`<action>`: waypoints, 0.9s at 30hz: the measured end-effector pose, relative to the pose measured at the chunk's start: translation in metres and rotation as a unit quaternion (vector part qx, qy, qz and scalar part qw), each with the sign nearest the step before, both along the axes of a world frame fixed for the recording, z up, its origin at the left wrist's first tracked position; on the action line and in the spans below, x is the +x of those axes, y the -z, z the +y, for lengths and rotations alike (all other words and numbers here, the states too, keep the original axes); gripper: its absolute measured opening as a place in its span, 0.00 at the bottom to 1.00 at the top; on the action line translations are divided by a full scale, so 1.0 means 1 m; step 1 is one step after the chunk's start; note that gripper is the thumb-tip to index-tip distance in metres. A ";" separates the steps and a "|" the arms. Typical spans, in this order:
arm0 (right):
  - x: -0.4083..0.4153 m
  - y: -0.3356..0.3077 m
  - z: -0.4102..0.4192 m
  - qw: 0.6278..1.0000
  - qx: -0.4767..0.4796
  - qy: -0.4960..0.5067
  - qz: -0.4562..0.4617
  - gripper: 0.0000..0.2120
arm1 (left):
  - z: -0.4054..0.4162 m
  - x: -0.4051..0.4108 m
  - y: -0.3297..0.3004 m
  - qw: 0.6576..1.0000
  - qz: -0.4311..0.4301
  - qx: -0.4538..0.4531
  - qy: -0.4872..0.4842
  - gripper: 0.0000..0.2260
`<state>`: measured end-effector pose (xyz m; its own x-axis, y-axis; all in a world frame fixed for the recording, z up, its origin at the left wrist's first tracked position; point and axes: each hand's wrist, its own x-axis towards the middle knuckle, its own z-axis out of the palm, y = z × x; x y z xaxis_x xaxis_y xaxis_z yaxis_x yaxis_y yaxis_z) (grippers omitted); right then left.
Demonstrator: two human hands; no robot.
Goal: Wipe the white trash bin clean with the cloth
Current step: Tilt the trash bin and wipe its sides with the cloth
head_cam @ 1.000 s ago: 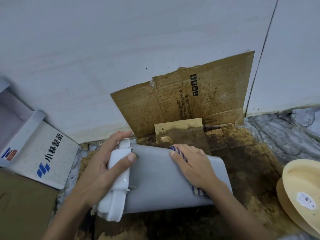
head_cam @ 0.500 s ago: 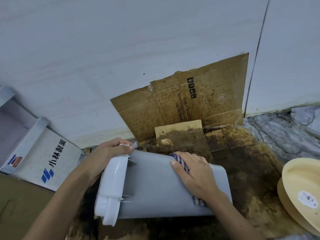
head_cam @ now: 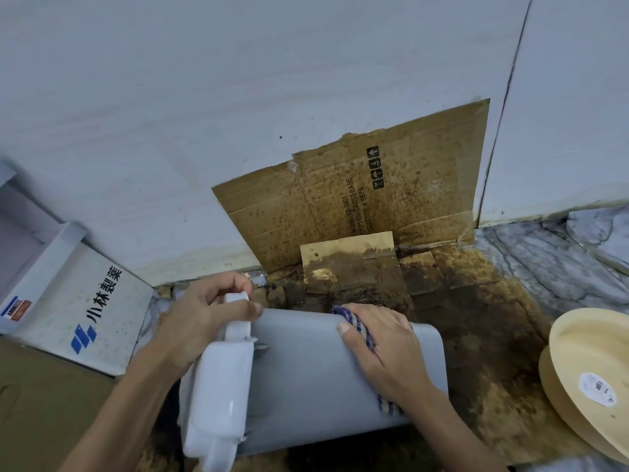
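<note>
The white plastic trash bin (head_cam: 306, 379) lies on its side on stained brown cardboard (head_cam: 476, 335) at the base of the white wall (head_cam: 238, 97), its glossy lid (head_cam: 221, 396) toward the left. The left hand (head_cam: 200, 321) grips the lid's far edge, fingers curled round it. The right hand (head_cam: 381, 349) presses the blue-checked cloth (head_cam: 357, 327) flat against the bin's upturned side, fingers nearly straight.

White plastic trash bin (head_cam: 306, 379): body smooth, matt; lid (head_cam: 221, 396) glossy. Blue-checked woven cloth (head_cam: 360, 330). Brown corrugated cardboard sheet (head_cam: 357, 206), stained, rough. Cream disc (head_cam: 592, 379), possibly plastic.
</note>
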<state>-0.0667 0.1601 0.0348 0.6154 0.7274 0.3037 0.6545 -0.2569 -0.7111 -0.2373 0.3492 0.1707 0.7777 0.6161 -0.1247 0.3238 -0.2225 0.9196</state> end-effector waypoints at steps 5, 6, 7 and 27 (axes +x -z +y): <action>-0.001 0.004 0.001 0.998 0.053 0.040 -0.003 0.18 | -0.002 0.010 0.000 1.000 0.002 0.027 0.006 0.16; 0.000 0.005 0.001 0.997 0.057 0.044 0.001 0.18 | -0.002 0.011 0.001 0.999 -0.002 0.032 0.008 0.16; 0.001 0.007 0.001 0.997 0.061 0.048 0.004 0.18 | -0.002 0.012 0.002 0.999 -0.006 0.040 0.012 0.16; -0.001 0.018 -0.008 0.995 0.042 0.093 0.013 0.17 | 0.038 -0.020 0.060 0.994 -0.089 -0.011 0.056 0.25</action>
